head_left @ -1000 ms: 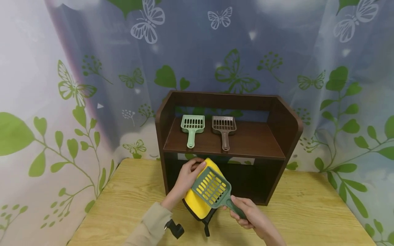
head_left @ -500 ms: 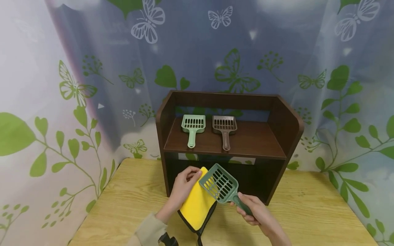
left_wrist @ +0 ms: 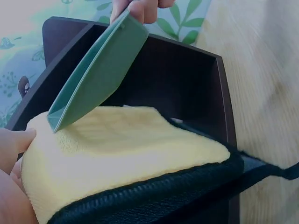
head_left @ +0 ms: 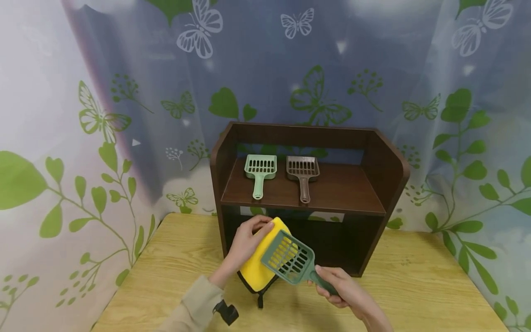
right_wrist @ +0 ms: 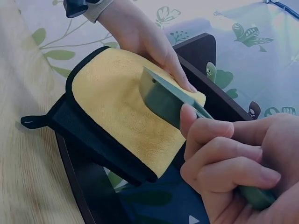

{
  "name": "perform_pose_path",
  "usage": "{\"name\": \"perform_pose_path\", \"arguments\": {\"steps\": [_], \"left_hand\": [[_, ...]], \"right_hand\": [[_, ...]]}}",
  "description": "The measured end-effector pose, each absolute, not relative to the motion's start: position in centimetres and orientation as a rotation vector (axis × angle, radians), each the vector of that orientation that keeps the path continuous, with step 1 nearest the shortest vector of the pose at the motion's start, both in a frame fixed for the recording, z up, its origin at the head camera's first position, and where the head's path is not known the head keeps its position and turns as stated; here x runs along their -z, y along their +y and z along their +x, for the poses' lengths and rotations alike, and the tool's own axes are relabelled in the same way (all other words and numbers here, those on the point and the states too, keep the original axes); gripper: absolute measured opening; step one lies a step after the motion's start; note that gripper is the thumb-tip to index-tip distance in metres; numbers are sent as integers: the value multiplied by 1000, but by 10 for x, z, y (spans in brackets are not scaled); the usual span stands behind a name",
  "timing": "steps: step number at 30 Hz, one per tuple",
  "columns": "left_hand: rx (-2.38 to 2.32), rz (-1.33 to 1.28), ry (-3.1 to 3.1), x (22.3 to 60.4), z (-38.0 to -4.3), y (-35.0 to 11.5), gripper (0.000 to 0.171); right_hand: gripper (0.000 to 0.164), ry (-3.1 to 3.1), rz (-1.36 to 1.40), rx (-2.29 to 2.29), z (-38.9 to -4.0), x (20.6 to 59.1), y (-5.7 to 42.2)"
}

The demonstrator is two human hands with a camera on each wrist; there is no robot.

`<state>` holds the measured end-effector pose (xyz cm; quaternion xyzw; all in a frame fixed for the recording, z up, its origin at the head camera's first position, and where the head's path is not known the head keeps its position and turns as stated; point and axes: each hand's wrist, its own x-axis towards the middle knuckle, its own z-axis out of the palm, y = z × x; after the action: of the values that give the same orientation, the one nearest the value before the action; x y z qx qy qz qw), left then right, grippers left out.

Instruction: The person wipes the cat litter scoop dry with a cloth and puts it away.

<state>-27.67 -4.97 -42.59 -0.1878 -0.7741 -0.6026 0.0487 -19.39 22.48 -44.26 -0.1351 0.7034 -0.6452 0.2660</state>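
My right hand [head_left: 342, 289] grips the handle of a dark green slotted litter scoop [head_left: 292, 263], its fingers curled round it in the right wrist view. My left hand [head_left: 245, 244] pinches the upper edge of a folded yellow cloth [head_left: 257, 269] with black trim and a hanging loop. The scoop's head overlaps the cloth in the head view, and yellow shows through its slots. In the left wrist view the scoop [left_wrist: 100, 70] stands edge-on, its front corner right at the yellow cloth [left_wrist: 117, 154]. The cloth's dark underside shows in the right wrist view.
A dark brown two-tier shelf [head_left: 344, 189] stands on the wood-grain table [head_left: 419, 286] behind the hands. On its upper board lie a light green scoop [head_left: 259, 173] and a brown scoop [head_left: 303, 177]. A patterned curtain [head_left: 265, 60] hangs behind.
The cloth swung down and left from under the scoop, then came back up to overlap it. The scoop shifted right, then slightly back left and down. Both hands keep their hold.
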Motion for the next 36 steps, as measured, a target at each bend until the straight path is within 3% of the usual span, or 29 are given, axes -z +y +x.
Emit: {"name": "perform_pose_path", "arguments": {"steps": [4,14,22,36], "left_hand": [[1750,-728,-2438,422,-280,-46,25],[1534,-1411,-2655,407,-284,-31,18],[1423,-1710,-2678,404,-282,-16,15],[1524,-1390,-2644,407,-291,-38,20]], "right_hand": [[52,1892,-413,1693,-195,443,226],[49,1899,-494,1604,-193,448,222],[50,1938,-449,1589,-189,451,211],[54,1959,-474,1614,-192,444,226]]}}
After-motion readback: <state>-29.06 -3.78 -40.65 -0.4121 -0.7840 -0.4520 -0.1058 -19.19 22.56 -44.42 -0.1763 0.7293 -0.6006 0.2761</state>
